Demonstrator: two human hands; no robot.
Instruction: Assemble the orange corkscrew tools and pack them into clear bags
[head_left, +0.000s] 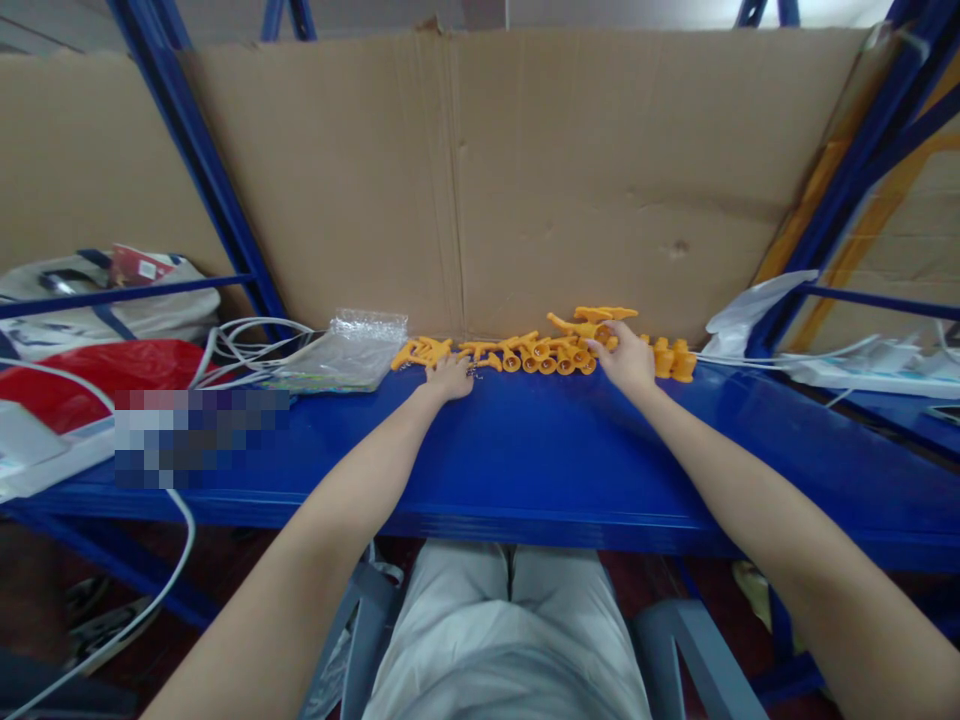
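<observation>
One branched orange plastic part (574,325) sits just above and behind the right half of the row of orange plastic parts (536,352); I have the right hand (626,355) on it, thumb and fingertips pinched round its right end. The left hand (450,378) I've got palm-down at the row's left end, touching pieces there; whether its fingers close on anything, I can't tell. Tiny metallic bits (477,373) by that end, too small to name.

Progress, my read: the row's middle is laid out, several cup-ended pieces with mouths toward me. Spool-shaped pieces (681,362) stand upright at its right end. Left over: the pinched part isn't set down yet, and the row's left end overlaps loosely. Can't judge a final count.

Further out: clear plastic bag (337,360) just left of the row, white cables (251,325) past that, red plastic bag (150,365) and canvas tote bag (161,318) well left. Right of the row, crumpled white plastic (754,310) and a power strip (877,370). Cardboard panel (540,180) behind the row, blue shelf (525,450) under it.
</observation>
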